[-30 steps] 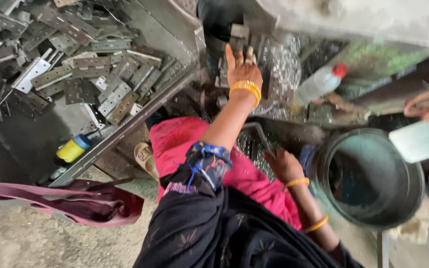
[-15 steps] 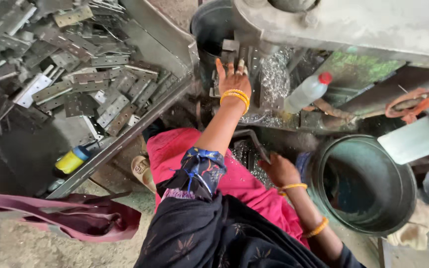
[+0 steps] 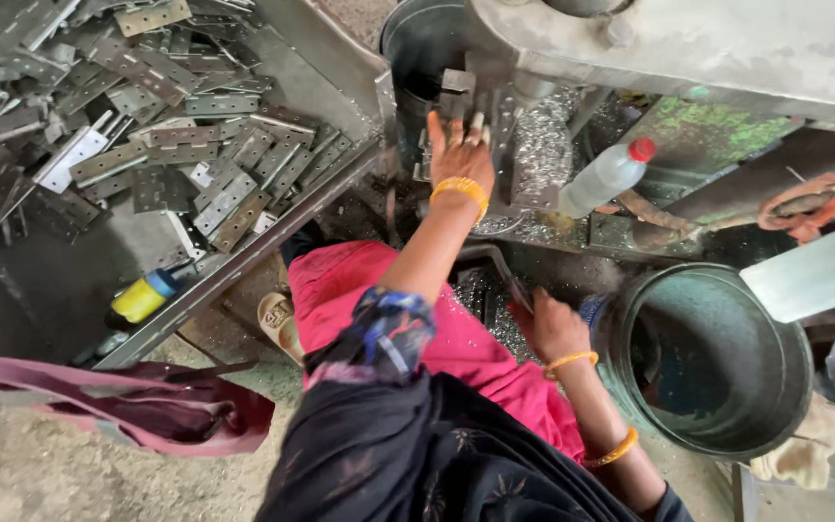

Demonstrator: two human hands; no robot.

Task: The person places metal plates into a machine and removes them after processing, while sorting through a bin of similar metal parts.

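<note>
Since the earlier frame, left hand (image 3: 460, 155) has advanced further up-frame into the grey machine (image 3: 669, 48) at top centre; right hand (image 3: 555, 327) has held low, centre-right.

Largest to smallest:
- Machine: spans top right; metal swarf (image 3: 540, 145) heaped under it.
- Metal tray (image 3: 335, 63), upper left: loaded w/ flat hinge plates (image 3: 195, 145); yellow bottle (image 3: 142, 296) lies at its lower edge.
- Green bucket (image 3: 712, 362), lower right, just beside right hand.
- Clear bottle (image 3: 606, 177) w/ red cap, right of left hand.
- Small metal block (image 3: 455, 94), top centre: left fingers spread flat, touching it; no closed grip.
- Right hand: closed on a thin metal rod (image 3: 500, 263); exact hold partly hidden.

Risk (judgement): fingers sit at the machine's working point; any actuation could pinch them. Loose swarf may cut bare skin.
</note>
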